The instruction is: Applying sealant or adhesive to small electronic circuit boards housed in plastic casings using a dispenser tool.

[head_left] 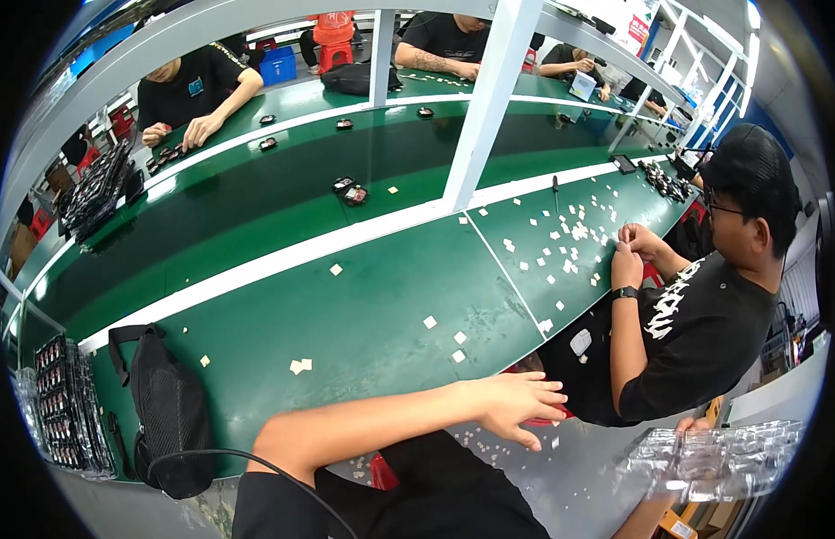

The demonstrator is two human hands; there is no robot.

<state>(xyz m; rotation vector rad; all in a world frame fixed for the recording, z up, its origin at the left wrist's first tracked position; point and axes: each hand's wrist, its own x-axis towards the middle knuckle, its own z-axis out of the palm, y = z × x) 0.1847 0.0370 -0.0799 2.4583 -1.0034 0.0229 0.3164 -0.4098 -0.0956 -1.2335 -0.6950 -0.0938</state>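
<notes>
My left hand (516,404) reaches out to the right past the table's near edge, fingers spread, with nothing in it. A small white square piece (555,442) shows just beyond its thumb, apart from it. At the lower right, my right hand (692,425) grips a clear plastic blister tray (736,460), held tilted off the table, over the floor. Its fingertips curl over the tray's upper edge; the rest of the hand is partly hidden behind the plastic. The tray's moulded pockets look see-through. Many small pale squares (576,232) lie scattered on the green table (390,332).
A black bag (170,404) lies at the table's left end, beside stacked trays of dark parts (67,404). A co-worker (705,314) sits close on my right, hands together over the table. A white post (489,108) rises from the divider. Dark round parts (350,190) rest on the middle belt.
</notes>
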